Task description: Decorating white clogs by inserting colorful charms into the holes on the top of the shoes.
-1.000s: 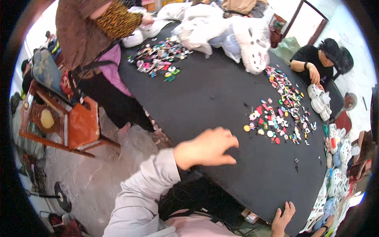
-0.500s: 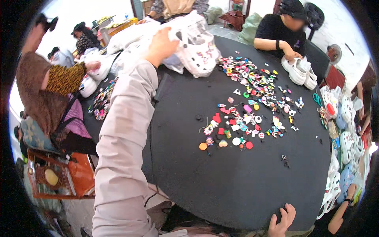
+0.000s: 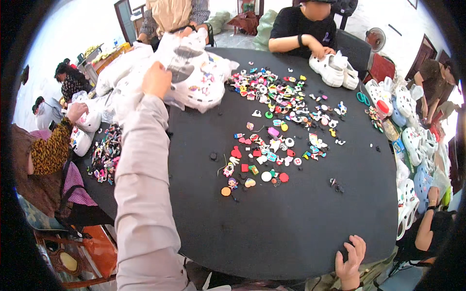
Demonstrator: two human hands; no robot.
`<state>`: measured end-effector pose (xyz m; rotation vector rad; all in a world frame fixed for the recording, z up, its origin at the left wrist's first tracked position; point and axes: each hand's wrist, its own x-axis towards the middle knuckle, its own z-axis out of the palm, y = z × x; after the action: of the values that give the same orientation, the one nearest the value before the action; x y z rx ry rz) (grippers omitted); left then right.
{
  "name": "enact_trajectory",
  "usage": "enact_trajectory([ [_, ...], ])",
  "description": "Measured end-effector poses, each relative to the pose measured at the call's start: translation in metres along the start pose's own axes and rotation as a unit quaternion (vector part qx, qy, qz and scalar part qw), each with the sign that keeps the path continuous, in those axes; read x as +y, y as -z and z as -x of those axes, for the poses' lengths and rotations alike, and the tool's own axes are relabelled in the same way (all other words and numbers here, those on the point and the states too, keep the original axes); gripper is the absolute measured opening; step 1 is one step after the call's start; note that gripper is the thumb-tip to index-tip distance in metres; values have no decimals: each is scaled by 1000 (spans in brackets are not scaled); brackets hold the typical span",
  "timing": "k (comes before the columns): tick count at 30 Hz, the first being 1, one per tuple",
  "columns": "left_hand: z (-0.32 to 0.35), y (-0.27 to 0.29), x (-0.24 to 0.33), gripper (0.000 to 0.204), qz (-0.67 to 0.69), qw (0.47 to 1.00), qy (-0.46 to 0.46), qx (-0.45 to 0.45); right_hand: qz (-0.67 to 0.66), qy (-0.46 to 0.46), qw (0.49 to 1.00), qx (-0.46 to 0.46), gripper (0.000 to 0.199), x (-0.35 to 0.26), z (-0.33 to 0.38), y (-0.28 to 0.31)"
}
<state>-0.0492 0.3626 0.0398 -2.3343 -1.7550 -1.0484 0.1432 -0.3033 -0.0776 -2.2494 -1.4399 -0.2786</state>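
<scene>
Round black tabletop (image 3: 272, 233), seen from above.

Left hand (image 3: 156, 80): stretched out at the end of a long grey sleeve (image 3: 141, 194) to the far left part of the tabletop, fingers closed on a clear plastic bag (image 3: 187, 72) of white clogs with coloured charms. Bag lifted at its top, lower part resting on the tabletop, touching a heap of further white bags (image 3: 121, 72) at the far left rim.

Right hand (image 3: 350, 257): at the near rim of the tabletop, fingers curled loosely over the edge, holding nothing.

Scatter of small coloured shoe charms (image 3: 274, 126): spread over the middle of the tabletop, running from the near centre toward the far side, just right of the bag. Two small dark pieces (image 3: 336, 185) lying apart, right of the scatter's near end.

Second heap of charms (image 3: 104, 153): at the left rim of the tabletop, in front of a person in a leopard-print sleeve (image 3: 48, 150).

Pair of white clogs (image 3: 335, 70): at the far right rim, under the hands of a person in a black shirt (image 3: 303, 26).

Row of white and blue clogs (image 3: 412, 140): along the right rim of the tabletop.
</scene>
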Motion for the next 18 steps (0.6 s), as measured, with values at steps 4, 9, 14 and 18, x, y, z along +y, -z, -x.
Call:
enact_trajectory([
  [4,24,4,1,18,126,983,0,133,3,1,1000,26,27,0,3,0],
  [9,31,79,35,14,139,947,-178,228,-12,-13,998,56,25,2,8,-1],
  [14,71,164,78,9,269,900,-322,114,-26,24,995,98,27,10,11,-5],
  [18,125,194,99,7,403,833,-359,-121,-25,39,994,104,25,12,12,-5],
])
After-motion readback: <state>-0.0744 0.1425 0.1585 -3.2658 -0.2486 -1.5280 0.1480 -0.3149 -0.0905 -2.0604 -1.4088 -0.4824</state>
